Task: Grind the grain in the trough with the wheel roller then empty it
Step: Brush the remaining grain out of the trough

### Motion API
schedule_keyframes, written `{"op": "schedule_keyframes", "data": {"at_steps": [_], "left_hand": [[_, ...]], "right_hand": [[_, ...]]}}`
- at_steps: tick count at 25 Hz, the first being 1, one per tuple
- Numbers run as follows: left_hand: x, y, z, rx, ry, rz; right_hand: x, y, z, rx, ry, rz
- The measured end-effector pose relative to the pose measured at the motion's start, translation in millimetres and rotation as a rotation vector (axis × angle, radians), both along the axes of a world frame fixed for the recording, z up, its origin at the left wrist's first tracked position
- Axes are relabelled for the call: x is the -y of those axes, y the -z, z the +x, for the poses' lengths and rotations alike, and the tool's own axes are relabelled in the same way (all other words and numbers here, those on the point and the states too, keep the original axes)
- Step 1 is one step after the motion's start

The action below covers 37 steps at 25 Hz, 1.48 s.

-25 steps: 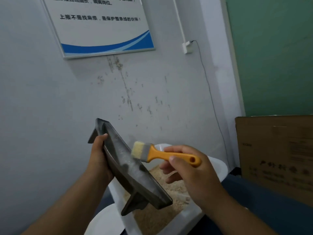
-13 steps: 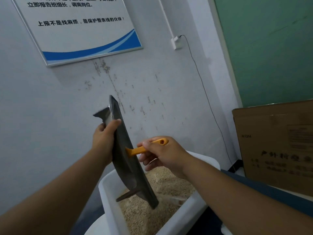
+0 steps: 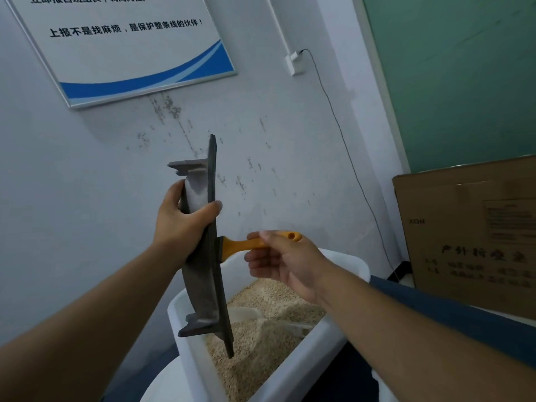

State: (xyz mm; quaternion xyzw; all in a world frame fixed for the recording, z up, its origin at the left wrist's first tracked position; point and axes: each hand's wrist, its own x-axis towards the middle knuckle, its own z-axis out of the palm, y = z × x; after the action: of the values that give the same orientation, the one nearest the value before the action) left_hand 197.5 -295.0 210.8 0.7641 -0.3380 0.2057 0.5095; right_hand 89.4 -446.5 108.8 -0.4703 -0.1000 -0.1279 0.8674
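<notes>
My left hand [image 3: 181, 224] grips the dark metal trough [image 3: 207, 274] around its upper half and holds it almost upright, open side facing right, its lower tip over the white tub [image 3: 301, 369] of ground grain [image 3: 261, 343]. My right hand [image 3: 285, 262] pinches the orange handle of a small brush [image 3: 246, 244]. The brush's bristles are hidden inside the trough. The wheel roller is not in view.
A brown cardboard box [image 3: 475, 233] stands at the right against the green wall. A framed notice [image 3: 124, 44] hangs on the stained white wall, with a plug and thin cable [image 3: 342, 140] running down. Something white and rounded [image 3: 168, 384] sits below the tub.
My left hand has tipped the trough from a slant to nearly vertical over the tub. The brush head has gone from outside the trough into its hollow.
</notes>
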Motion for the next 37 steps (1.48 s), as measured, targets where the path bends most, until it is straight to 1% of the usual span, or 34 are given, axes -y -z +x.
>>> {"op": "schedule_keyframes", "data": {"at_steps": [1, 2, 3, 4, 5, 6, 7, 8, 9, 10, 11, 12, 13, 15, 16, 17, 18, 20, 21, 23, 24, 25, 27, 28, 29, 30, 32, 35, 37], "left_hand": [[-0.2, 0.7, -1.8, -0.007, 0.01, -0.016], [-1.9, 0.8, -2.5, -0.012, 0.013, -0.033], [-5.1, 0.4, -1.9, -0.017, 0.011, -0.05], [-9.0, -0.3, -0.5, -0.022, 0.007, -0.068], [-12.7, -0.7, 0.5, -0.029, 0.004, -0.085], [-16.2, -0.9, 1.1, -0.034, 0.001, -0.106], [-19.7, -1.5, 2.0, -0.038, -0.002, -0.128], [-22.4, -2.3, 2.9, -0.045, -0.005, -0.148], [-24.4, -3.0, 3.2, -0.056, -0.006, -0.168], [-25.6, -3.3, 3.0, -0.07, -0.005, -0.19], [-26.7, -3.7, 2.4, -0.084, -0.004, -0.214], [-27.9, -3.8, 1.7, -0.097, -0.005, -0.239], [-29.7, -4.0, 0.8, -0.105, -0.009, -0.257], [-36.0, -4.6, 0.5, -0.091, -0.02, -0.278], [-41.5, -5.6, 1.2, -0.08, -0.028, -0.282], [-46.8, -6.7, 2.3, -0.079, -0.037, -0.283], [-51.1, -7.2, 3.9, -0.086, -0.041, -0.289], [-58.2, -5.6, 5.4, -0.128, -0.048, -0.323], [-60.4, -4.0, 3.8, -0.155, -0.051, -0.349], [-63.7, 0.2, 0.7, -0.194, -0.066, -0.4], [-66.6, 2.0, -0.8, -0.206, -0.07, -0.424], [-71.7, 3.0, -3.0, -0.226, -0.073, -0.445], [-88.5, 2.5, -8.4, -0.302, -0.08, -0.488], [-98.3, 2.1, -11.4, -0.352, -0.081, -0.521], [-108.7, 3.3, -17.9, -0.408, -0.075, -0.562], [-118.9, 5.5, -24.7, -0.465, -0.063, -0.604], [-143.3, 13.6, -46.5, -0.586, -0.014, -0.698], [-174.3, 29.1, -83.0, -0.763, 0.087, -0.797], [-198.9, 44.1, -102.9, -0.848, 0.144, -0.855]], "right_hand": [[-2.1, 4.6, -0.3, -0.028, -0.053, -0.006], [0.6, 7.5, -3.6, -0.07, -0.08, -0.125], [6.8, 9.3, -8.7, -0.116, -0.084, -0.324], [15.6, 10.7, -13.4, -0.164, -0.064, -0.524], [25.3, 11.2, -17.3, -0.202, -0.008, -0.667], [33.2, 9.2, -20.1, -0.217, 0.074, -0.73], [37.8, 6.0, -21.0, -0.2, 0.147, -0.699], [36.4, 2.5, -20.6, -0.157, 0.168, -0.577], [29.2, -0.7, -19.5, -0.106, 0.125, -0.396], [18.4, -1.6, -16.9, -0.066, 0.034, -0.24], [7.2, 0.8, -13.4, -0.064, -0.051, -0.172], [-1.6, 4.2, -14.2, -0.096, -0.107, -0.223], [-2.4, 6.3, -16.8, -0.15, -0.117, -0.338], [15.4, 3.9, -23.4, -0.251, -0.028, -0.554], [23.4, 0.1, -28.1, -0.267, 0.039, -0.602], [26.9, -3.4, -31.1, -0.249, 0.098, -0.577], [24.4, -6.6, -32.9, -0.211, 0.11, -0.495], [3.5, -10.8, -33.2, -0.15, -0.021, -0.262], [-7.8, -9.8, -32.4, -0.178, -0.069, -0.222], [-15.8, -6.2, -34.8, -0.295, -0.047, -0.314], [-13.8, -6.3, -39.6, -0.333, 0.019, -0.361], [-9.1, -6.1, -45.3, -0.344, 0.127, -0.393], [-2.2, -5.7, -64.5, -0.281, 0.417, -0.467], [-2.3, -4.0, -77.7, -0.221, 0.533, -0.506], [-4.2, -0.2, -91.7, -0.152, 0.599, -0.54], [-9.3, 4.1, -106.2, -0.088, 0.609, -0.583], [-27.2, 10.5, -134.3, -0.007, 0.543, -0.692], [-49.8, 20.4, -166.5, -0.012, 0.495, -0.831], [-65.4, 27.0, -175.7, -0.064, 0.497, -0.902]]}}
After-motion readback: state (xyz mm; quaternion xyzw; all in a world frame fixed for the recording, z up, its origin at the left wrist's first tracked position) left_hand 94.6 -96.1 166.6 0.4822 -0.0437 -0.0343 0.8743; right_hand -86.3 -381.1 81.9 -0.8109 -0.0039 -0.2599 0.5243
